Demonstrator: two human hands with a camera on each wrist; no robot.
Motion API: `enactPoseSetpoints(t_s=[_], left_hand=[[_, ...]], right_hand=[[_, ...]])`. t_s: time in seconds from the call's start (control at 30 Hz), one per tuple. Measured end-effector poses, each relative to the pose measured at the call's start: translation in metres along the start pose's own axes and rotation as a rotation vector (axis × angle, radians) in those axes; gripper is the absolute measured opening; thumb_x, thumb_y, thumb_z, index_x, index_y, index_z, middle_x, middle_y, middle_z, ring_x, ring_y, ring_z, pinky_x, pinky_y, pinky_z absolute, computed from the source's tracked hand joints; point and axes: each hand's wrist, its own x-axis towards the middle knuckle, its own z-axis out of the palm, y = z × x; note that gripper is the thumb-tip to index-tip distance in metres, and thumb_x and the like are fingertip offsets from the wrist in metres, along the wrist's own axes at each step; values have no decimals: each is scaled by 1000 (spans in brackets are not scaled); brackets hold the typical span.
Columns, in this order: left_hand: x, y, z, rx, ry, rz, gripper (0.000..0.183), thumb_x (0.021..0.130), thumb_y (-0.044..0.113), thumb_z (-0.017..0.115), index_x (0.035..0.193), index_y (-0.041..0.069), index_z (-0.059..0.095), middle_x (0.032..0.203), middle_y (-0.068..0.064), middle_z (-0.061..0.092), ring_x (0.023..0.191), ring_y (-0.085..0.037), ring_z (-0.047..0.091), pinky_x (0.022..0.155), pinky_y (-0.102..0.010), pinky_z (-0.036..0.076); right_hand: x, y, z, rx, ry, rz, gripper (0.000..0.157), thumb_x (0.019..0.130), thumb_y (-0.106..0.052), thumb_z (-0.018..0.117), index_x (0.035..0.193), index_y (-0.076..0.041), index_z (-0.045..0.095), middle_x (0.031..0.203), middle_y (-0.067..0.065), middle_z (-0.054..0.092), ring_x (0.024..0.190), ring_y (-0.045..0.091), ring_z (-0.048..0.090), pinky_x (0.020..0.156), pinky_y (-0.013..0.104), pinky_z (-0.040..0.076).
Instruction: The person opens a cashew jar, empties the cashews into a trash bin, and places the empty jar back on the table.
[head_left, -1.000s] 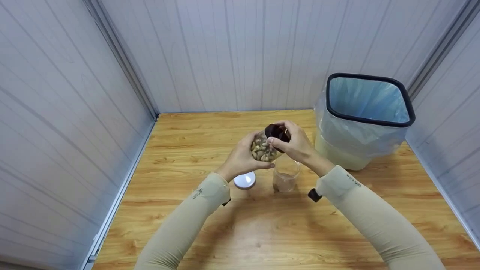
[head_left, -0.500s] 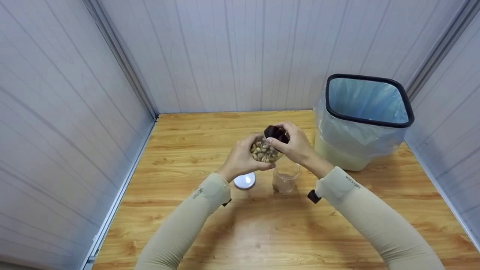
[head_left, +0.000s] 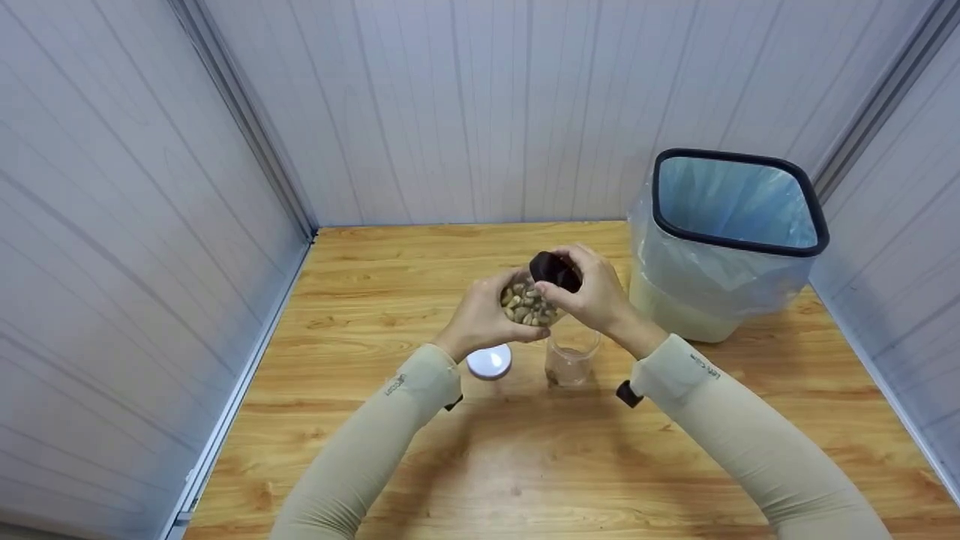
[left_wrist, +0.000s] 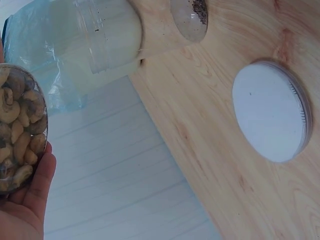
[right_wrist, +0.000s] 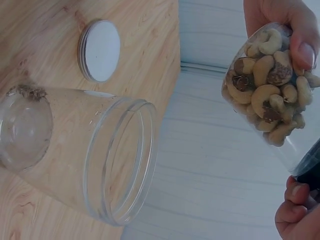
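A black-rimmed, plastic-draped bin [head_left: 694,274] stands behind and right of the upright, clear open jar [right_wrist: 80,150], above which the left hand [head_left: 480,315], fingers half-curled, grips a tilted transparent tub [right_wrist: 297,152] of mottled cashews [right_wrist: 267,95] — left of that jar, a round white lid [head_left: 490,361] — and the right hand [head_left: 598,296] pinches a dark, cap-like piece [head_left: 550,270] at the tub's end.

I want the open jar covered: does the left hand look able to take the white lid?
Probably not: the left hand grips the nut jar. Nothing lies on the white lid, so freeing that hand would likely do.
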Motion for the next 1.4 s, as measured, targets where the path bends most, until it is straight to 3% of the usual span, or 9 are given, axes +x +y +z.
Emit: enactPoseSetpoints(t_s=[0.73, 1.03, 1.4], left_hand=[[-1, 0, -2, 37, 12, 20, 87, 69, 31, 102, 146, 10, 66, 131, -6, 77, 114, -18, 73, 102, -34, 61], [-7, -2, -2, -82, -12, 3, 80, 70, 25, 102, 142, 17, 69, 124, 0, 78, 110, -15, 72, 99, -35, 62], [-6, -5, -4, -105, -63, 25, 82, 70, 23, 103, 144, 17, 68, 124, 0, 78, 109, -14, 71, 97, -34, 62]], right_hand=[[-1, 4, 2, -31, 26, -102, 61, 86, -40, 77, 129, 3, 71, 119, 22, 73, 101, 37, 66, 84, 50, 56], [-1, 4, -1, -51, -18, -252, 62, 86, -37, 77, 132, 3, 68, 116, 21, 71, 97, 35, 65, 81, 50, 58], [-3, 6, -3, -46, -60, -262, 62, 86, -37, 79, 134, -1, 67, 118, 19, 70, 98, 32, 64, 82, 49, 58]])
